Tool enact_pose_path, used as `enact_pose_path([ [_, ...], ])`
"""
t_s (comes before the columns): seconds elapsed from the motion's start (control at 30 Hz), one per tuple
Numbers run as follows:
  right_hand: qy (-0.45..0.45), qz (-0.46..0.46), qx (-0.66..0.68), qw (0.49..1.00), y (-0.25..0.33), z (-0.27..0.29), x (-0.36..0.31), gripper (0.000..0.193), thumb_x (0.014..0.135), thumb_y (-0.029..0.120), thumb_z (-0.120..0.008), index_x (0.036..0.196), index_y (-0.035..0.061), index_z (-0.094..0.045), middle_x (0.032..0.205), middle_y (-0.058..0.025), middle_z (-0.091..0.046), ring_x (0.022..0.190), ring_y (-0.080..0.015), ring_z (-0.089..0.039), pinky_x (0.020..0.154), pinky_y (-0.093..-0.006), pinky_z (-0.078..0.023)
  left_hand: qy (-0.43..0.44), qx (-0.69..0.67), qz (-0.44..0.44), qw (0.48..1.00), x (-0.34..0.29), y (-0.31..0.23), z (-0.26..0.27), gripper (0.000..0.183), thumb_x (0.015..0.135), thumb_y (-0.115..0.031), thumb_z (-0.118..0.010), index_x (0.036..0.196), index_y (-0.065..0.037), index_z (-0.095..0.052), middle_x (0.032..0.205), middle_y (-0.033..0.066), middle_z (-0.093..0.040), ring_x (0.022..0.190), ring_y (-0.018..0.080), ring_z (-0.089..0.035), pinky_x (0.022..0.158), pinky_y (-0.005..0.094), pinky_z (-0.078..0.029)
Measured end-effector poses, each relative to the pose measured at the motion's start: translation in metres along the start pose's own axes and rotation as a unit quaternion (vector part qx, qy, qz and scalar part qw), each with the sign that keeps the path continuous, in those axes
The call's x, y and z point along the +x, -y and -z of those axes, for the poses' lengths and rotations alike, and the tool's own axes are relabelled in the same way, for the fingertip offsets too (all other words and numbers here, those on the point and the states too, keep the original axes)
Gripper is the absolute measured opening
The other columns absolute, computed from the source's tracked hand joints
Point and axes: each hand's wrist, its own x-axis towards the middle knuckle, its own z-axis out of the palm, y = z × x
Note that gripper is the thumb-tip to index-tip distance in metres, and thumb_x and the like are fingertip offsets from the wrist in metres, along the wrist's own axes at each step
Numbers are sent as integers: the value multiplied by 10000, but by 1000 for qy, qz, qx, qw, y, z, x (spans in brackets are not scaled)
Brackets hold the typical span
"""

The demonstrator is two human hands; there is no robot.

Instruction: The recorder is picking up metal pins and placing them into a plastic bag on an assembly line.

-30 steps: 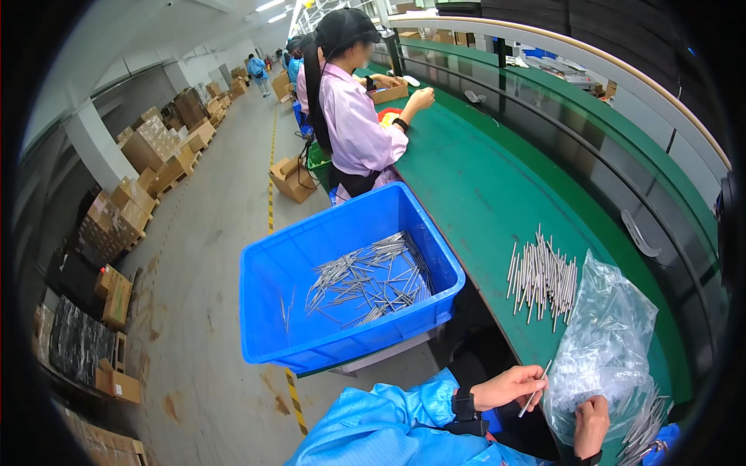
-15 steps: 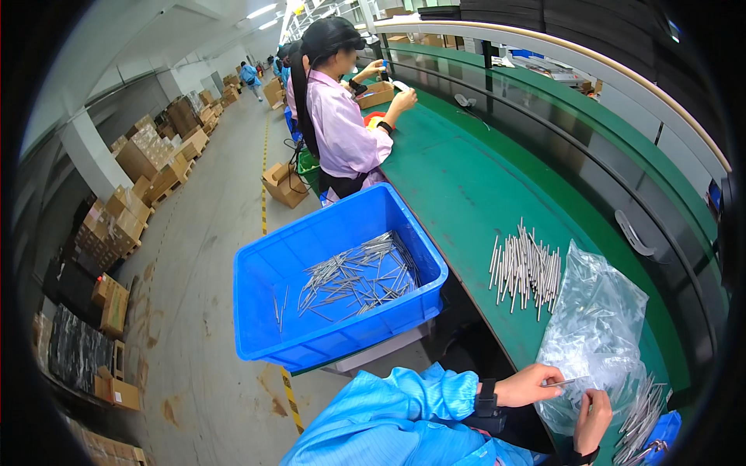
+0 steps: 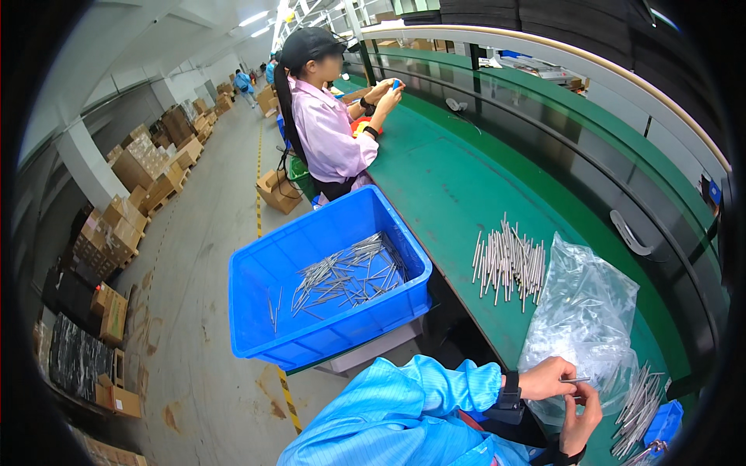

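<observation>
A thin metal rod [image 3: 576, 380] is pinched between the fingers of my left hand [image 3: 544, 380], over a clear plastic bag [image 3: 583, 299]. Just below it, my right hand [image 3: 581, 421] has curled fingers that almost meet the left fingertips; whatever they grip is hidden. The bag lies crumpled on the green tabletop [image 3: 443, 182]. Left of the bag is a pile of metal rods [image 3: 509, 262], laid roughly side by side. More metal rods [image 3: 639, 408] form a second pile at the right of my right hand.
A blue bin [image 3: 330, 314] with loose rods stands left of the table edge. A small blue tray [image 3: 664, 423] sits at the lower right. Farther up the table, a person in a pink top [image 3: 330, 128] handles a small blue item. Cartons [image 3: 148, 159] line the aisle.
My right hand has come up to the left hand, and the two now almost touch. The rod stays in my left fingers. The view has shifted slightly.
</observation>
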Motion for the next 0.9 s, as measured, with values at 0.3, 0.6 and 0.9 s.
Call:
enact_pose_path([
  [0.3,-61,-43,-9,997,-18,16,-15,72,858,-52,-607,928,-38,-619,835,-102,-617,687,-165,-561,648,-266,-461,58,-64,-49,995,-18,-1,1,196,954,-145,-575,1063,17,-588,916,73,-623,858,137,-555,775,317,-472],
  [0.6,15,-26,137,990,7,10,6,120,812,-4,-730,931,-14,-716,856,-135,-715,747,-234,-697,653,-306,-535,70,-144,121,980,-65,-43,46,244,1004,-135,-566,1209,-15,-622,804,-7,-594,610,32,-472,533,189,-387],
  [0.9,65,36,127,989,6,23,-5,150,822,10,-724,972,-3,-718,894,-120,-716,803,-255,-700,673,-320,-545,118,-101,89,984,-61,-36,38,227,993,-123,-583,1174,-8,-657,820,-9,-625,641,18,-489,545,190,-383],
])
